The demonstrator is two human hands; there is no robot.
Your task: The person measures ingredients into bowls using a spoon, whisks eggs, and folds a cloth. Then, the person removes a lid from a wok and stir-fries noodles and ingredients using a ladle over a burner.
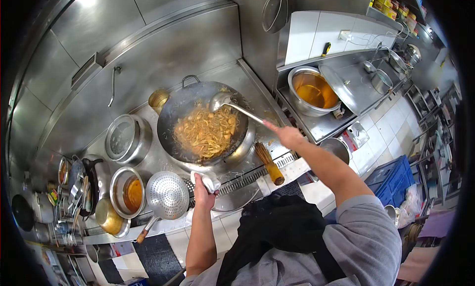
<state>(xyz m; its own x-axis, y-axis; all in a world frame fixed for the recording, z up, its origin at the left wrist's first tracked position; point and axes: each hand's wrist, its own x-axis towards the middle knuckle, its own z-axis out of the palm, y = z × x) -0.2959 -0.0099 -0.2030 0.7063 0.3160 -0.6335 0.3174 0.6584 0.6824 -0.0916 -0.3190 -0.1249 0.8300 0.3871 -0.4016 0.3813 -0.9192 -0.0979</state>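
Note:
A large wok [168,137] sits on the stove, filled with noodle-like strips and chunks of food [205,130] in a brown sauce. My right hand [289,137] is closed round the reddish end of a long-handled wok ladle [246,113]. The ladle's bowl rests at the far right part of the wok, touching the food's edge. At the wok's near rim, my left hand [202,193] grips a folded white cloth [212,181]; any wok handle under it is hidden.
Left of the wok are a perforated skimmer [168,194], a bowl of orange-brown liquid [115,187] and a lidded steel pot [143,137]. A bamboo wok brush [269,167] lies at right. Beyond stands a pot of amber liquid [292,85]; a blue crate [391,179] is behind my right arm.

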